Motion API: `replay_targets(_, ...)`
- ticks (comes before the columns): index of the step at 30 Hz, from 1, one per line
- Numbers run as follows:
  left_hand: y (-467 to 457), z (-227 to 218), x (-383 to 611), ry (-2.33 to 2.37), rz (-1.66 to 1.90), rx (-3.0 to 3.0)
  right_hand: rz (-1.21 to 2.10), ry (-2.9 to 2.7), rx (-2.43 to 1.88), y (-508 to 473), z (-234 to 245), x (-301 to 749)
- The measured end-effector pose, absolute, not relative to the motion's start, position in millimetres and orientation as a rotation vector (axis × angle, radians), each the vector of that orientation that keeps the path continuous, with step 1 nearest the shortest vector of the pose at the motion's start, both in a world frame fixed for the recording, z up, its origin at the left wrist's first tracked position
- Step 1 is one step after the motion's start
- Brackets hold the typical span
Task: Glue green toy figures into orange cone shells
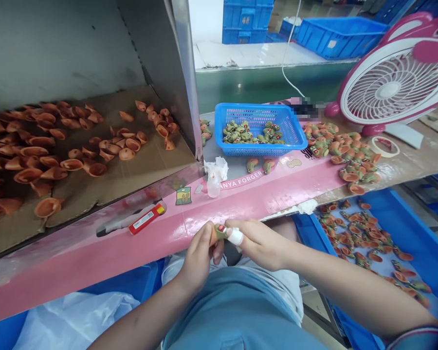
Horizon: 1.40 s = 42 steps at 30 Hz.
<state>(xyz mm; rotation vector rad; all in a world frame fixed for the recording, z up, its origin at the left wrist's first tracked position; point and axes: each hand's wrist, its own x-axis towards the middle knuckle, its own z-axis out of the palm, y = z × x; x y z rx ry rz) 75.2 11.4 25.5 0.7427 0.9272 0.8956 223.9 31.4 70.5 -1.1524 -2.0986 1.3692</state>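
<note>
Both my hands meet at the near edge of the pink table, pinching one small green and orange toy piece [219, 232] with a red dot. My left hand [199, 253] grips its orange end with closed fingers. My right hand [256, 241] pinches the green end; white tape wraps one fingertip. A blue basket [294, 127] of several finished green pieces stands beyond them on the table. Two loose green pieces [260, 165] lie in front of it.
Orange shell parts [54, 146] cover cardboard inside a grey box at left. A small glue bottle [213, 183], red lighter [146, 218], pink fan [397, 78] and tape roll [385, 146] sit on the table. A blue bin [423, 238] of pieces stands low right.
</note>
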Motion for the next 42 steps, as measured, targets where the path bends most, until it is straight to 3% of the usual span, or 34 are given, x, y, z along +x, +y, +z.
replay_targets(5,18,41,71,0.856,0.834,0.547,0.741,-2.37,-1.082,34,73,238)
replay_targets(9,21,44,70,0.831,0.669,0.574,0.449,-2.548,-0.842,33,70,240)
replay_targets(12,20,42,69,0.861,0.671,0.673,0.611,-2.414,-0.842,31,65,241)
replay_targets(17,13,47,66,0.986,1.05,1.004,1.233,-1.786,-1.088,25,60,240)
replay_targets(21,10,56,67,1.068,0.964,1.049,1.491,-1.471,-1.065,22,58,239)
replay_targets(42,10,55,78,0.998,0.894,0.795,1.524,-1.334,-1.155,13,56,232)
